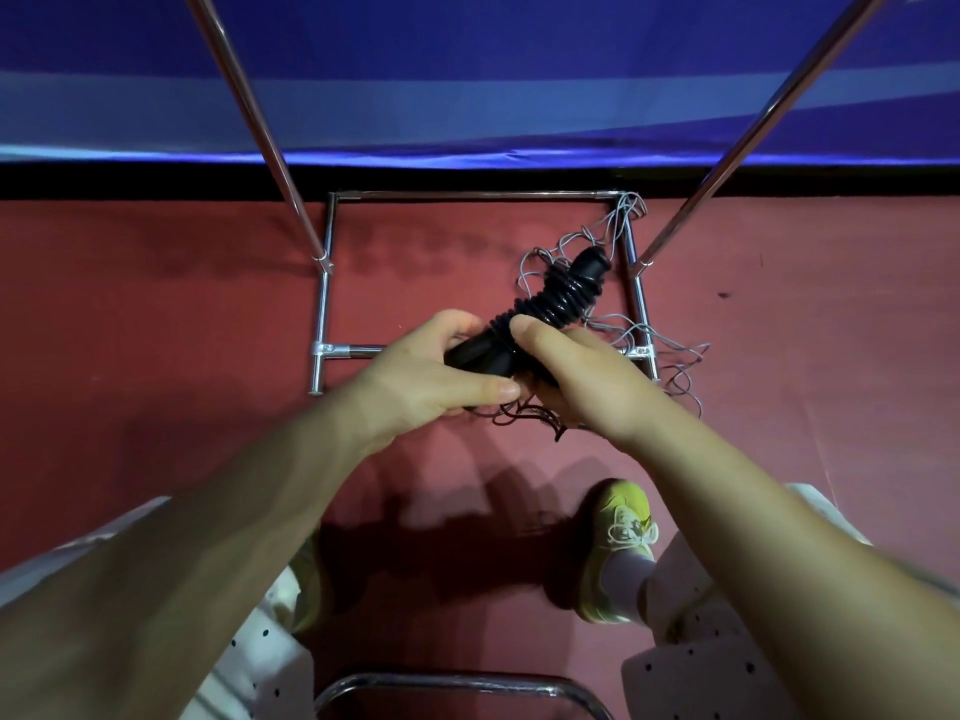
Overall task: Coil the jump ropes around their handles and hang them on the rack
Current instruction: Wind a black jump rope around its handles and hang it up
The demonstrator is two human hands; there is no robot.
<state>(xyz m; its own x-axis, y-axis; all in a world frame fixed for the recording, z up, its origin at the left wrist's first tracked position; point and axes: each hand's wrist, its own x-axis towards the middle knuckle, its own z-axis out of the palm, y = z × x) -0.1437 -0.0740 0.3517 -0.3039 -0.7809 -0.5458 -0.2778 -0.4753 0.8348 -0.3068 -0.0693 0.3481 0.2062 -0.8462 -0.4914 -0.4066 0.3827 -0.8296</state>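
Glossy black rope coils (558, 298) (plastic-looking), shiny chrome rack (323, 309)

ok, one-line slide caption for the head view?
Both hands grip black handles wound with rope, above loose gray rope on the rack base.

The scene was rather dim, with warm light from above and behind the person that threw dark, soft shadows of the arms and legs on the red floor (156, 314). Small glints of glare shone on the chrome rack (323, 304) tubes and on the black handles (550, 298). The wide lens bent the straight lines near the edges and made the forearms look very large, while the centre was sharp enough.
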